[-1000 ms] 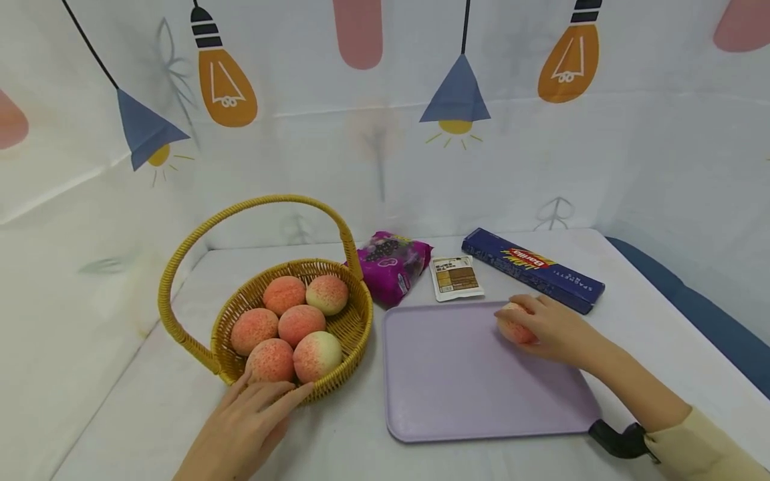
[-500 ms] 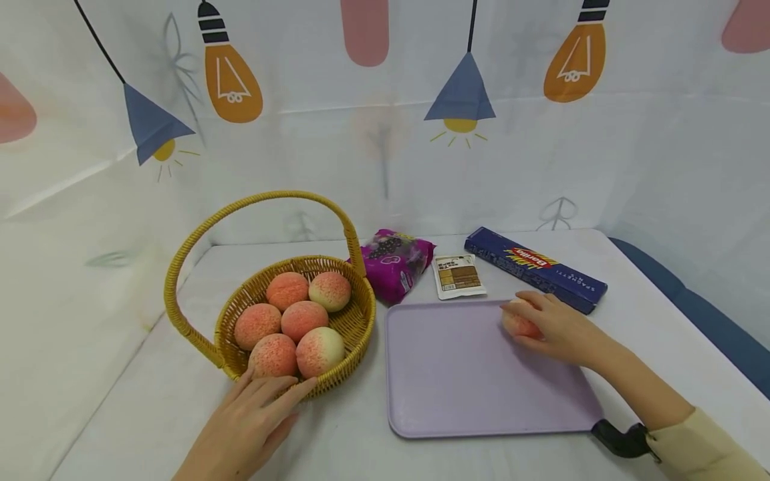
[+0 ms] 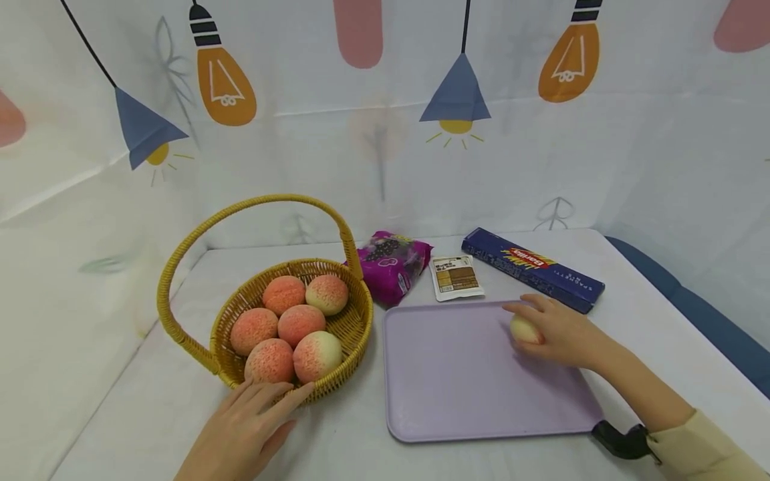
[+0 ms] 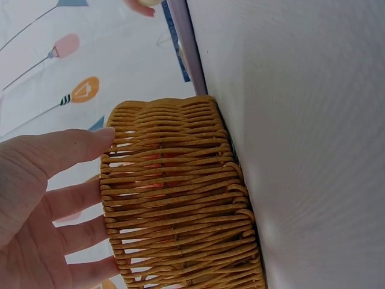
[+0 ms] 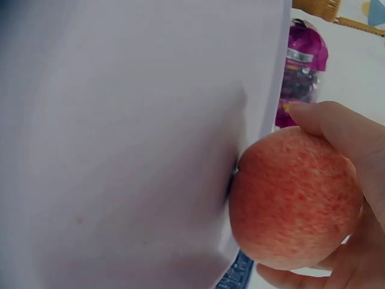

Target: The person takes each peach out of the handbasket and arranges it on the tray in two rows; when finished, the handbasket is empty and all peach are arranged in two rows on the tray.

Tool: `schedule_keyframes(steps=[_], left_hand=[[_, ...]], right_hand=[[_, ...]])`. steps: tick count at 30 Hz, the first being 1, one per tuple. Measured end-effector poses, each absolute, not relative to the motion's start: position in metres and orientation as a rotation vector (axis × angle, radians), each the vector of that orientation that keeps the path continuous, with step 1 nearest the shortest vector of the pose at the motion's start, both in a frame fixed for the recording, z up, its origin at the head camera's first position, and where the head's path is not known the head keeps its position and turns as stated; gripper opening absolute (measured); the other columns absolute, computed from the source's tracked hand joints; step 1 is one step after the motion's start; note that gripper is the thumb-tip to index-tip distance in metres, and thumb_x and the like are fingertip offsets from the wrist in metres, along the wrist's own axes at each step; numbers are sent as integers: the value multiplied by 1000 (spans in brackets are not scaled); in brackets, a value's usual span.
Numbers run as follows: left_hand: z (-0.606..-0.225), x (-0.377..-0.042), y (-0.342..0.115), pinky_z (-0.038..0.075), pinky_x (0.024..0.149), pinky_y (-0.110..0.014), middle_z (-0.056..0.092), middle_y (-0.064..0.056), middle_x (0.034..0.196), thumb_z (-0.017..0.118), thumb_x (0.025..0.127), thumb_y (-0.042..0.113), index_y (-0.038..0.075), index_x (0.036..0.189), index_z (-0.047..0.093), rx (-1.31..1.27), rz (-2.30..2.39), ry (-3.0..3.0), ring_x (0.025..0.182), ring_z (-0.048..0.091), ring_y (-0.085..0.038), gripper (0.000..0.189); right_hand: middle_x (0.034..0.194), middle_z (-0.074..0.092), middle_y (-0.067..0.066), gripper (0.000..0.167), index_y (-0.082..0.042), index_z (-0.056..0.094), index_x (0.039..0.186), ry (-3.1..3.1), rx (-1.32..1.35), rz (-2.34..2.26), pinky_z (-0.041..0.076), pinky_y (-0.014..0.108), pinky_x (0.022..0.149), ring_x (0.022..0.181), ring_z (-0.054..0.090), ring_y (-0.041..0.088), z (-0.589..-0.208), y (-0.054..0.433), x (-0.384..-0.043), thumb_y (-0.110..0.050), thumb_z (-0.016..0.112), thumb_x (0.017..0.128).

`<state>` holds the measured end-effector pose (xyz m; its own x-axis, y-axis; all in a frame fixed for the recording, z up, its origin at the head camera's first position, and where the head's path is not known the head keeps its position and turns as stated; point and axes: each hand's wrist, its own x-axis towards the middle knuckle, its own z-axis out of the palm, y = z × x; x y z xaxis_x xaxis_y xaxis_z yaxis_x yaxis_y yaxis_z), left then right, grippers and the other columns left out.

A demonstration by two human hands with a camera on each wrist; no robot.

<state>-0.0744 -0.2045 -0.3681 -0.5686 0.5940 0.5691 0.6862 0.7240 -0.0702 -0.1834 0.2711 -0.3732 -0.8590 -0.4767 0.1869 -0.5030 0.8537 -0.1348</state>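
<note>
One peach [image 5: 295, 198] sits in my right hand [image 3: 559, 334], thumb on one side and fingers curved round the other, and I judge it a light hold, since the pictures do not show how hard I press. It is on the right-hand part of the lilac tray [image 3: 475, 381], near the far edge, and seems to touch its surface. What matters in space is this: the fruit lies to the left of my right palm, within the fingers, while my left hand [image 3: 243, 427] is well apart from it, so the right is plainly the nearer. Being round, the peach offers no long axis to line up with; its pale side faces up to my eyes and its red side shows at my wrist. My left fingers lie loosely extended over the near rim of the wicker basket [image 3: 351, 334], grasping no fruit; six more peaches [image 3: 301, 325] lie inside it. As for print, the blue spaghetti box [image 3: 532, 269], slanting behind the tray, reads "Barilla" on a red patch and "SPAGHETTI" towards its nearer end, with smaller characters I can't make out. The white-and-brown sachet [image 3: 456, 278] carries dark lettering too small to read, and the purple bag [image 3: 392, 267] shows dark fruit but no legible name.
</note>
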Motion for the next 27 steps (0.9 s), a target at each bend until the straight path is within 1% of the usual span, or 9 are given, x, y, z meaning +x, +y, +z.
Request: schedule_keyframes(steps=[2,5,7,10,14,18,20,25,27], left_hand=[[-368,-74,-204,41,79,-36,58,5,90,18,99,43,20,118,62,-963,-208,-2354,83,55,-14,54],[-368,-75,-204,42,78,-35,57,7,89,18,98,45,21,116,63,-946,-194,-2381,83,55,-13,55],[-368,-74,-204,44,77,-36,57,7,89,17,97,47,21,116,63,-934,-177,-2406,83,55,-13,56],[-367,-75,-204,45,76,-37,57,8,90,16,97,48,22,116,63,-929,-176,-2425,84,55,-13,57],[-367,-75,-204,42,77,-36,56,8,89,17,98,46,22,116,63,-947,-186,-2395,83,54,-13,55],[-368,-76,-205,40,79,-35,56,8,90,16,98,46,23,117,63,-948,-179,-2388,84,54,-12,56],[-369,-76,-205,39,80,-35,56,8,90,16,98,47,23,117,63,-947,-179,-2391,84,54,-12,56],[-370,-76,-206,37,81,-34,55,8,91,16,97,47,23,118,62,-954,-188,-2383,85,54,-12,56],[-371,-76,-206,37,81,-35,55,8,91,16,97,47,23,119,62,-957,-191,-2378,85,53,-12,56]], right_hand=[[118,53,16,51,-16,59,119,-2911,757,273,46,37,67,94,54,29,-371,271,-183,-34,74,74],[112,56,9,42,-15,62,110,-2956,750,285,44,32,65,87,53,21,-369,272,-183,-30,74,72],[108,57,6,38,-16,63,106,-2963,761,293,45,32,66,87,53,20,-369,272,-184,-29,74,72],[106,58,4,38,-15,63,106,-2923,791,304,45,32,66,86,52,19,-372,273,-186,-27,75,71],[107,58,6,44,-12,63,109,-2815,817,327,47,37,71,92,54,22,-380,272,-190,-27,77,70],[116,53,13,52,-10,59,118,-2748,786,424,46,44,78,101,51,29,-386,271,-193,-28,77,72],[119,51,15,55,-11,56,121,-2738,760,456,46,46,78,103,49,30,-386,271,-193,-31,76,73],[120,50,12,60,-15,55,124,-2774,708,461,45,45,76,103,47,28,-386,274,-191,-43,73,74],[121,50,11,62,-15,54,125,-2791,706,471,46,44,76,103,47,27,-386,274,-190,-45,72,75]])
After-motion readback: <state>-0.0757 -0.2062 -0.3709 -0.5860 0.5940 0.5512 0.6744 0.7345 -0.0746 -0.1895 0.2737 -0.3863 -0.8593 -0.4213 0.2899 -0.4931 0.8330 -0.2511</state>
